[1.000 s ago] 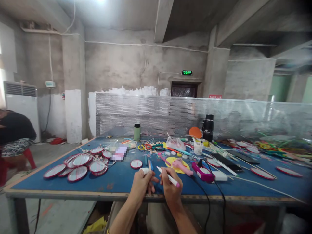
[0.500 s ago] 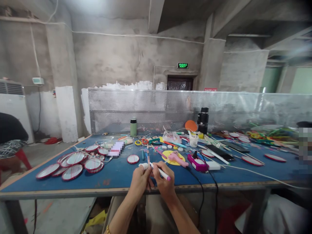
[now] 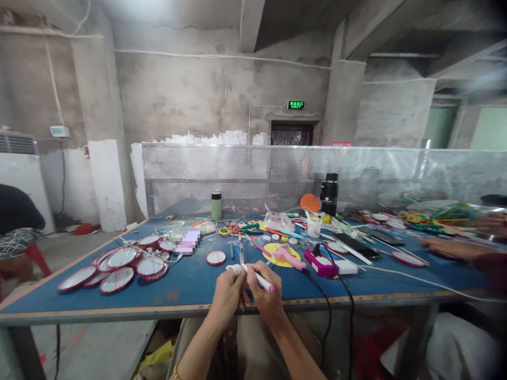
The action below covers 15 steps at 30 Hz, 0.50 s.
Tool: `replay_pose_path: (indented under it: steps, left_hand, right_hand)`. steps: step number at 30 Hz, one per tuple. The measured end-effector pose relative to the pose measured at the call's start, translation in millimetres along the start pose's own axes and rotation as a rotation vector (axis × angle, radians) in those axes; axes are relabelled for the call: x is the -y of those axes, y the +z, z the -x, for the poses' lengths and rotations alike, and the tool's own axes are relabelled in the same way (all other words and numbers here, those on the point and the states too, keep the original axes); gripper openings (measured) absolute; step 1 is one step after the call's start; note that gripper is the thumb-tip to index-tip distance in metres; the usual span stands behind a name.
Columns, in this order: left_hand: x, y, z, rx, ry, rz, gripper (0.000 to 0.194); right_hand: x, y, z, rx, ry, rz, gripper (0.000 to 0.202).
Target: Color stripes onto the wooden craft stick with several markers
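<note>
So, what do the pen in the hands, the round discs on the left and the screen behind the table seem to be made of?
The pen in the right hand looks like smooth white plastic with a pink end. The round discs appear to be mirrors: glossy reflecting faces in red rims, probably plastic. The screen looks like perforated sheet metal, grey with a dull shine and fine regular holes.

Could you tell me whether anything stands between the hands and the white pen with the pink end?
Nothing visible does. The right hand already grips the white pen, and the left hand holds a small white piece at its front end, above the near edge of the blue table.
</note>
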State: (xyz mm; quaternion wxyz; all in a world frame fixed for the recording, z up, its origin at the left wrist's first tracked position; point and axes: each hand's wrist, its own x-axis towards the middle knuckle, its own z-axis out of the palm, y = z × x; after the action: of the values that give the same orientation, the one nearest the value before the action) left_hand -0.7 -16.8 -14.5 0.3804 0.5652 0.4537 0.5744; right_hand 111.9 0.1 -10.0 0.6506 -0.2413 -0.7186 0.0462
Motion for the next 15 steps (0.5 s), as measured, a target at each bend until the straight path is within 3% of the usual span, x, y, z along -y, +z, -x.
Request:
replay_pose_path:
  steps: [15]
  left_hand:
    - [0.1,-0.7,0.3,0.014,-0.017,-0.006,0.045]
  right_hand:
    - [-1.0,0.0,1.0,-0.028,-0.002,0.019,0.02]
